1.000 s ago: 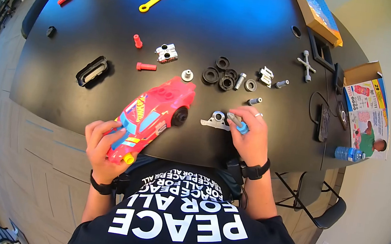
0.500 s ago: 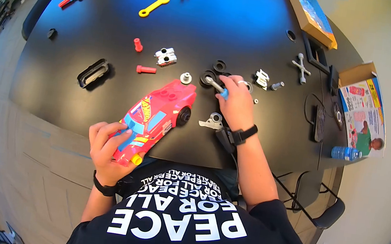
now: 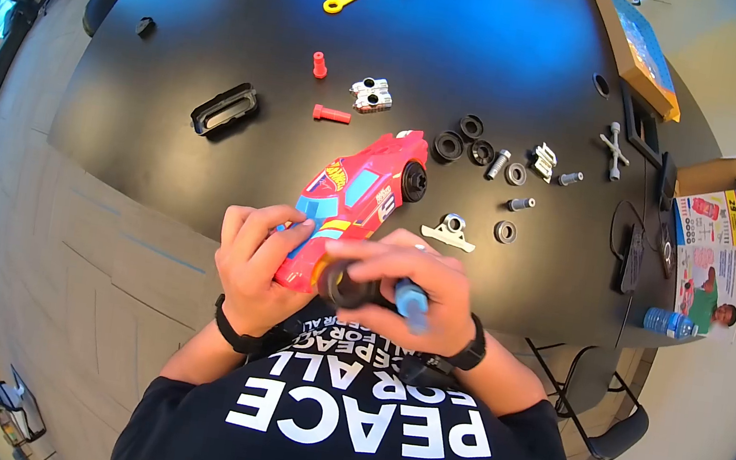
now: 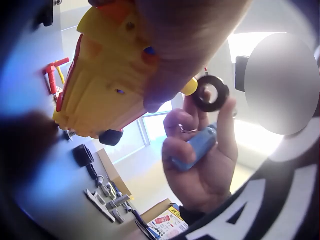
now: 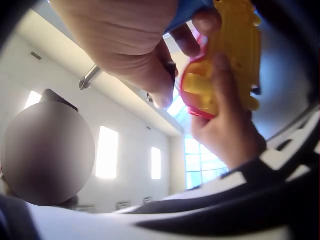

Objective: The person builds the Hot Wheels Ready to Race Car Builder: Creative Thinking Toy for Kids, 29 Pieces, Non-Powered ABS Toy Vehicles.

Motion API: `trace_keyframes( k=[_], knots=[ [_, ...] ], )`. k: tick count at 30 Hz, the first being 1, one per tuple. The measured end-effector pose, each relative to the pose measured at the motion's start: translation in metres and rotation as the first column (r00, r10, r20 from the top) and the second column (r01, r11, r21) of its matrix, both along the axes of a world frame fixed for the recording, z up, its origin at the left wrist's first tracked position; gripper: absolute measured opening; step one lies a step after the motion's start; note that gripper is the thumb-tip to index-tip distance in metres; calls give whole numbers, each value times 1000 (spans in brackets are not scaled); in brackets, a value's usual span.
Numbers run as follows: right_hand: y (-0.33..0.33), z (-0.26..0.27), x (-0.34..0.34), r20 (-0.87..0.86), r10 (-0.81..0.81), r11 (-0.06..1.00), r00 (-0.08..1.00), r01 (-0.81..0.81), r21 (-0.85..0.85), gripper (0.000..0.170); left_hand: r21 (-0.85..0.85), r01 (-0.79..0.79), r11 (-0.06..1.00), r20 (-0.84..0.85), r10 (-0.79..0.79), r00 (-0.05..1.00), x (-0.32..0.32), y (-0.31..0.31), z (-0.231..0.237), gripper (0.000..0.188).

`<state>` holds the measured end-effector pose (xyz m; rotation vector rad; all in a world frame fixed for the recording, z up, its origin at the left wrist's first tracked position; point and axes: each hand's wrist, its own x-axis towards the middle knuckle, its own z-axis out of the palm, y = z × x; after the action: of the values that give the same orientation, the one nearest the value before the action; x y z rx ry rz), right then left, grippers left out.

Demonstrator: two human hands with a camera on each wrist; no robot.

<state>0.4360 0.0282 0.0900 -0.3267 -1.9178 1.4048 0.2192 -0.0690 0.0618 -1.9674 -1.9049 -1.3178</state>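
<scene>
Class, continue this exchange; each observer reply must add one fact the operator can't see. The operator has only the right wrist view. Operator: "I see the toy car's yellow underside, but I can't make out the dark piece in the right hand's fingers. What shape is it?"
Observer: From the left wrist view, it is a black ring with an open middle, held by the fingers of the right hand.

Operator: Thanks. What shows up top, opposite that underside?

Observer: The head view shows blue windows on the red toy car.

Operator: Any others like the piece being held?

Observer: Yes, loose black rings lie on the table.
</scene>
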Motion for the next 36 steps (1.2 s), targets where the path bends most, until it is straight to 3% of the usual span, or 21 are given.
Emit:
trace_keyframes(
  k=[2, 4, 7, 12, 14, 16, 18, 20, 22, 25, 26, 28, 31, 33, 34, 36],
  knots=[
    [-2, -10, -9, -15, -155, 976, 988, 155, 156, 59, 19, -12, 1000, 12, 12, 1000, 3, 2, 1, 46],
    [-4, 3, -3, 81, -170, 981, 982, 161, 110, 65, 10, -17, 1000, 25, 17, 1000, 6, 4, 2, 46],
    [3, -6, -6, 80, -197, 881, 977, 141, 452, 73, -3, -22, 1000, 72, 22, 997, 12, 4, 5, 42],
    [-1, 4, 11, 152, -222, 935, 963, 166, 313, 60, -12, -17, 1000, 135, 18, 991, 9, 3, 2, 42],
    [4, -2, 41, 260, -392, 916, 882, 351, 191, 45, 14, 8, 1000, 171, -10, 985, 4, 1, -3, 42],
    [14, -19, 70, 276, -616, 786, 738, 551, 281, 35, 10, 9, 1000, 152, -11, 988, 1, -3, -5, 40],
    [31, -33, 95, 280, -778, 625, 562, 645, 440, 33, 1, 51, 999, 134, -51, 990, -4, -7, -10, 37],
    [42, -49, 116, 327, -805, 593, 495, 675, 439, 35, -81, 67, 994, 214, -49, 976, -6, -11, -18, 51],
    [47, -57, 129, 374, -786, 619, 493, 619, 484, 39, -122, 90, 988, 271, -54, 961, -8, -12, -23, 48],
    [50, -71, 135, 445, -777, 627, 445, 608, 487, 40, -129, 156, 979, 568, -56, 821, -12, -13, -30, 47],
    [50, -72, 136, 481, -761, 643, 436, 605, 469, 40, -126, 161, 979, 570, -61, 819, -11, -13, -29, 47],
    [51, -70, 137, 486, -759, 644, 433, 608, 465, 36, -59, 203, 977, 725, -97, 682, -10, -14, -27, 50],
    [48, -68, 133, 404, -759, 647, 510, 659, 384, 38, -118, 238, 964, 671, -100, 734, -14, -15, -25, 67],
    [41, -63, 130, 434, -643, 713, 631, 700, 38, 40, -131, 280, 951, 621, -142, 771, -16, -16, -25, 73],
    [38, -57, 126, 435, -643, 712, 630, 701, 37, 40, -152, 299, 942, 668, -125, 733, -15, -18, -25, 79],
    [31, -48, 115, 337, -517, 672, 787, 617, -410, 39, -173, 322, 931, 712, -108, 693, -13, -19, -26, 85]
  ],
)
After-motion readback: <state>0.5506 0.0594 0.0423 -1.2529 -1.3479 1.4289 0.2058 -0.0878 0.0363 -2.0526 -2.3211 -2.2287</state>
